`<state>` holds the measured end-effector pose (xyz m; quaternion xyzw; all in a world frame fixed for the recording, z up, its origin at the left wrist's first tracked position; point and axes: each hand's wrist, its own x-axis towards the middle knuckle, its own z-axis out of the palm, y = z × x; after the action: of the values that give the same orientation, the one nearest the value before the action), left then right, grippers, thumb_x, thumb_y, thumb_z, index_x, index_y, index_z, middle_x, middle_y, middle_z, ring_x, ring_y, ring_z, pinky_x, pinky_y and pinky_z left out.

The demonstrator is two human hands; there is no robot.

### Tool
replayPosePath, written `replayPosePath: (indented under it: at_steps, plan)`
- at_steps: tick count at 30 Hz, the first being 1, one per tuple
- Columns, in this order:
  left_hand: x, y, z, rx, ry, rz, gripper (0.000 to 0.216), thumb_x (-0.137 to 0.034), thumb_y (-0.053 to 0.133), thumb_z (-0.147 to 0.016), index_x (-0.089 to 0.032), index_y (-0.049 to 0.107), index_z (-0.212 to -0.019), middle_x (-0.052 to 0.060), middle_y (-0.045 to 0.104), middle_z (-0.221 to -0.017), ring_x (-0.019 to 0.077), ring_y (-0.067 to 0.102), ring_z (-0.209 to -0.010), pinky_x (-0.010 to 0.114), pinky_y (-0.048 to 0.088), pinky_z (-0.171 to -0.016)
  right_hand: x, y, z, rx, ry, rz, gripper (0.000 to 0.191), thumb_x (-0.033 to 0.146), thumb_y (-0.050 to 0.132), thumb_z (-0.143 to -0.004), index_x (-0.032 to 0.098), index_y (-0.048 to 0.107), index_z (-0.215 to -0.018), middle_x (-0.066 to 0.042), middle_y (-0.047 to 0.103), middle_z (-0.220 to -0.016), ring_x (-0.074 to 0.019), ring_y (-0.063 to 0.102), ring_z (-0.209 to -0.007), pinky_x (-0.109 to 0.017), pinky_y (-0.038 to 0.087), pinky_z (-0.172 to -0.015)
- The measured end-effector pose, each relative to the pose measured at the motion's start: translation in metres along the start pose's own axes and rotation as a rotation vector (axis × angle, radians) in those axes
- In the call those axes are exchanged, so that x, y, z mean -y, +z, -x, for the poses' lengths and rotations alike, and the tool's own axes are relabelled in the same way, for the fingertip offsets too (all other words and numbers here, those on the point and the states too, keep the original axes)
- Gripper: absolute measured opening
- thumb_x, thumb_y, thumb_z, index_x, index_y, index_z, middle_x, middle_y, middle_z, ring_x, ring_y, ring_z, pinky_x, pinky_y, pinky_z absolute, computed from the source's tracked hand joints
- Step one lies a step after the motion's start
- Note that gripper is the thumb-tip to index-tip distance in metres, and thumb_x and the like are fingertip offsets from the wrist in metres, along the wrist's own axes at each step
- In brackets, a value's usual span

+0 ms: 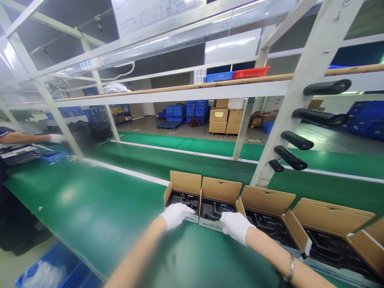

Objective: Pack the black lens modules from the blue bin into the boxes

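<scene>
Several open cardboard boxes with black moulded trays inside stand in a row on the green belt [90,208]. My left hand [176,214], in a white glove, rests with curled fingers on the front edge of the leftmost box [183,192]. My right hand [237,226], also gloved, grips the front edge of the second box [220,202]. A third box [268,212] and a fourth box [333,232] follow to the right, touching one another. What lies under my fingers is hidden.
A white metal frame post [300,92] with black pegs rises just behind the boxes. A co-worker's gloved hand [57,138] reaches over the belt at far left, near a small blue tray [52,156]. A blue bin [48,272] sits below the belt edge.
</scene>
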<state>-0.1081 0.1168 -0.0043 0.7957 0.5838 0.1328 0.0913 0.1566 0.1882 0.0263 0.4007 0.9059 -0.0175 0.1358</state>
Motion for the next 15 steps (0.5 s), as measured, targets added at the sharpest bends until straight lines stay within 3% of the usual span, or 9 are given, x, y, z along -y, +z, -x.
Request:
replayPosePath:
  at_steps: [3, 6, 9, 11, 15]
  plan:
    - [-0.003, 0.009, -0.008, -0.023, 0.024, 0.025, 0.034, -0.029, 0.041, -0.093, -0.032, 0.064, -0.117, -0.003, 0.071, -0.11, 0.0157, 0.063, -0.1, 0.027, 0.048, -0.091, -0.004, -0.002, 0.006, -0.014, -0.022, 0.019, 0.024, 0.014, 0.06, -0.072, 0.008, 0.069, -0.094, -0.018, 0.07, -0.092, -0.0322, 0.068, -0.087, -0.038, 0.049, -0.074]
    - [-0.014, 0.006, -0.005, -0.1, 0.003, 0.013, 0.032, -0.029, 0.044, -0.091, -0.027, 0.064, -0.116, 0.002, 0.07, -0.111, 0.0215, 0.062, -0.101, 0.036, 0.048, -0.092, -0.005, -0.013, 0.021, -0.074, -0.084, 0.008, 0.026, 0.024, 0.058, -0.08, 0.012, 0.067, -0.102, -0.016, 0.067, -0.102, -0.0308, 0.064, -0.095, -0.038, 0.047, -0.08]
    - [-0.036, -0.001, 0.006, -0.242, -0.045, 0.001, 0.037, -0.029, 0.042, -0.092, -0.019, 0.056, -0.125, 0.01, 0.062, -0.125, 0.0278, 0.054, -0.114, 0.046, 0.041, -0.1, -0.013, -0.032, 0.052, -0.222, -0.154, 0.019, 0.028, 0.031, 0.051, -0.087, 0.016, 0.065, -0.106, -0.013, 0.066, -0.101, -0.0279, 0.063, -0.092, -0.036, 0.047, -0.077]
    - [-0.055, 0.0, 0.017, -0.315, -0.061, 0.015, 0.04, -0.029, 0.036, -0.094, -0.017, 0.052, -0.129, 0.011, 0.058, -0.129, 0.0268, 0.05, -0.119, 0.046, 0.039, -0.103, -0.023, -0.041, 0.08, -0.269, -0.156, 0.023, 0.027, 0.031, 0.045, -0.09, 0.017, 0.068, -0.096, -0.011, 0.067, -0.091, -0.0257, 0.064, -0.083, -0.034, 0.046, -0.071]
    - [-0.092, 0.02, 0.041, -0.34, -0.014, 0.06, 0.034, -0.028, 0.037, -0.094, -0.025, 0.057, -0.122, 0.005, 0.065, -0.12, 0.0227, 0.057, -0.11, 0.042, 0.045, -0.099, -0.049, -0.022, 0.135, -0.119, -0.018, -0.01, 0.026, 0.028, 0.047, -0.085, 0.018, 0.071, -0.081, -0.01, 0.068, -0.082, -0.0257, 0.066, -0.075, -0.033, 0.044, -0.066]
